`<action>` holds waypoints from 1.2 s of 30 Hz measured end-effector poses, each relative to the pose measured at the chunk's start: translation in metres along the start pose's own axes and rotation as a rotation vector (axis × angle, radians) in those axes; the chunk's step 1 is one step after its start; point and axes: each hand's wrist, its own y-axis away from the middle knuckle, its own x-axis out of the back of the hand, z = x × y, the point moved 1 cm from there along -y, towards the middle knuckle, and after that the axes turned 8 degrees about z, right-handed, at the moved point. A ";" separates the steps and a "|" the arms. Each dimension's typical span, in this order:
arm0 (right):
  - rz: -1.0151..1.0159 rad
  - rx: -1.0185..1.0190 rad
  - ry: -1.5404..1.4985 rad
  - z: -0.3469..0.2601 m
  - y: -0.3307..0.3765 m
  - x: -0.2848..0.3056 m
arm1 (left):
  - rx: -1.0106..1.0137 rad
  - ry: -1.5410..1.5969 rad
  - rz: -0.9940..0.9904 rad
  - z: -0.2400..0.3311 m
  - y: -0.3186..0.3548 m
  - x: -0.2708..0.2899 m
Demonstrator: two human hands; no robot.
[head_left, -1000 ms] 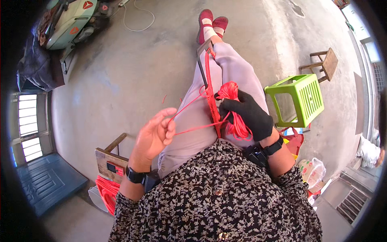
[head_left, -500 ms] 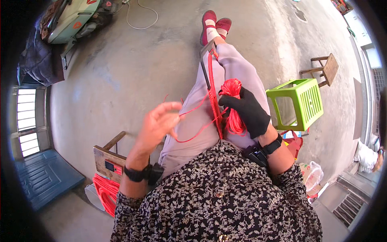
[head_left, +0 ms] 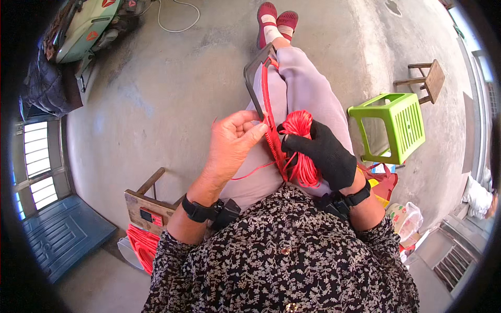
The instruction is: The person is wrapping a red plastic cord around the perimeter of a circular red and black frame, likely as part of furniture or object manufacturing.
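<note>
**Red cord on the lap frame, both hands closed in on it**

From up here I see the concrete floor (head_left: 156, 104) filling most of the view, with a green plastic stool (head_left: 389, 125) to my right and a small wooden stool (head_left: 425, 81) beyond it. A wooden bench (head_left: 148, 201) sits low on my left, with a heap of red cord (head_left: 142, 248) under it.

Across my lap lies the dark frame (head_left: 255, 78), its long axis running away from my body toward my feet, the near end between my hands. Red cord is wound along its right rail (head_left: 267, 104).

My right hand (head_left: 326, 154), in a black glove, is closed around a bundle of red cord (head_left: 300, 130) just right of the frame. My bare left hand (head_left: 232, 143) comes in from the left, wrist bent, fingers curled narrow with the fingertips pinched at the wound rail; it is the nearer of the two to the frame. A loose red strand (head_left: 253, 171) loops under the left palm back to the rail. Whether that hand grips the strand itself, I cannot tell.
</note>
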 end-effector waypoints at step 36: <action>0.440 0.801 0.959 -0.044 -0.009 0.005 | -0.105 0.421 -0.087 0.006 -0.008 0.010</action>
